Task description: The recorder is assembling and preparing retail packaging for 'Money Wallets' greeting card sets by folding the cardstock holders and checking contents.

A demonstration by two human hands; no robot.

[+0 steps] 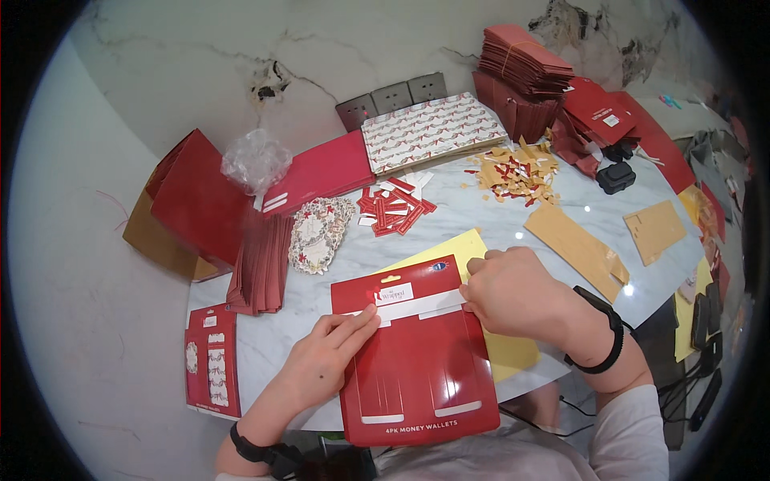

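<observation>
In front of me lies a red cardboard wallet pack (pixel 417 361) with slots and a hanging hole at its top. A white strip (pixel 429 306) crosses it below the header, beside a white label. My right hand (pixel 513 293) is closed in a pinch on the strip's right end, at the pack's right edge. My left hand (pixel 333 353) rests its stretched fingers on the pack's left side, the tips by the strip's left end; its thumb is hidden. Beneath the pack, a yellow sheet (pixel 513 357) sticks out at the right and top.
Red paper strips (pixel 393 208), floral cutouts (pixel 319 232) and a stack of red wallets (pixel 261 268) lie beyond my left hand. Paper scraps (pixel 521 172) and a tan card (pixel 577 248) lie beyond my right. Patterned sheets (pixel 433 132) and bundled red envelopes (pixel 521 64) stand along the back.
</observation>
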